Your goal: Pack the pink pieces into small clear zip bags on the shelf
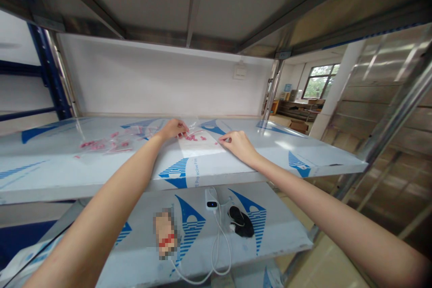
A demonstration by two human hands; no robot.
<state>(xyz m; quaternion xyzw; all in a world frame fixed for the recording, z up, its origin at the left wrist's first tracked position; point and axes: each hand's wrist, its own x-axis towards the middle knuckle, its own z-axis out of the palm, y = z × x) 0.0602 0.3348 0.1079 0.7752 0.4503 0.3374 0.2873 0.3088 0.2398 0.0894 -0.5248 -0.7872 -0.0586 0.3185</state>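
Note:
My left hand (174,129) is closed, its fingertips pinching the edge of a clear plastic bag (193,123). Small pink pieces (191,138) lie right beside those fingers, on a white sheet (194,149). On the right side of the sheet, my right hand (238,145) has thumb and forefinger pressed together; whatever is between them is too small to make out. One more pink piece (216,143) lies just left of its fingertips. Farther left, several clear bags (113,143) with pink pieces in them rest on the film-covered shelf (229,164).
Overhead is a metal shelf (155,4), and posts (272,87) stand at the sides. The lower shelf (135,216) holds a blurred-out phone-like object (165,234), a white power bank (211,200) with a cable (218,247), and a black item (241,222).

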